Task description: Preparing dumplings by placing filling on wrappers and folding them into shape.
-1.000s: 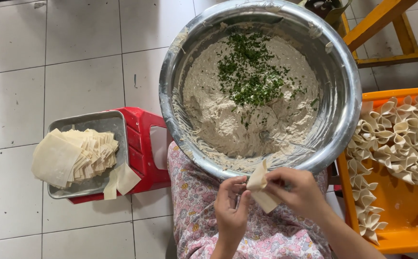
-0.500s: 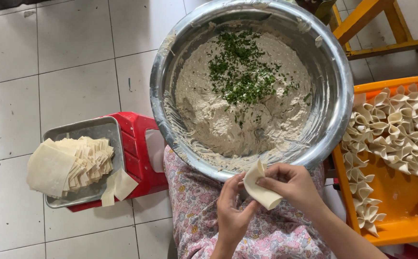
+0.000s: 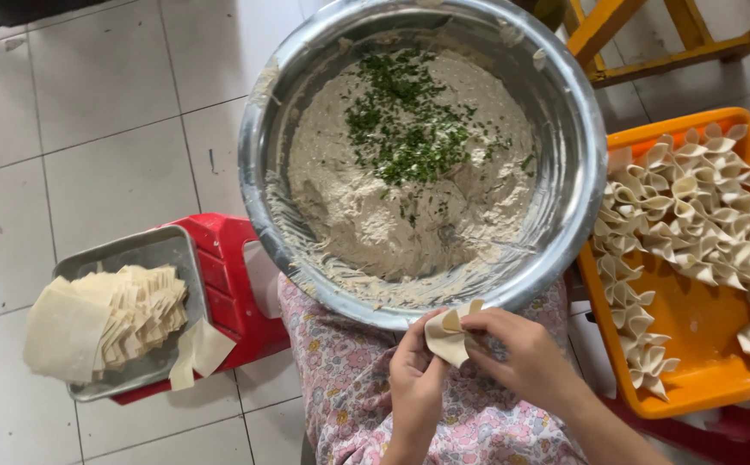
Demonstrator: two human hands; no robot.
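My left hand [image 3: 415,379] and my right hand [image 3: 525,355] both pinch a pale dough wrapper [image 3: 447,334] that is folded over between the fingers, just below the rim of a large steel bowl [image 3: 583,164]. The bowl rests on my lap and holds a beige minced filling [image 3: 375,215] with chopped green herbs [image 3: 405,125] on top. A stack of square wrappers [image 3: 104,319] lies on a metal tray [image 3: 147,250] to my left. To my right an orange tray [image 3: 702,331] holds several folded dumplings [image 3: 702,220].
The metal tray sits on a red plastic stool [image 3: 228,275] over a white tiled floor [image 3: 91,129]. A loose wrapper [image 3: 201,349] hangs off the tray's near corner. Yellow wooden legs [image 3: 633,43] stand at the top right. My floral trousers [image 3: 349,387] fill the bottom centre.
The wrapper has gone from a flat sheet held up in both hands to a folded, pinched shape. My hands stayed below the bowl's rim while the view shifted slightly.
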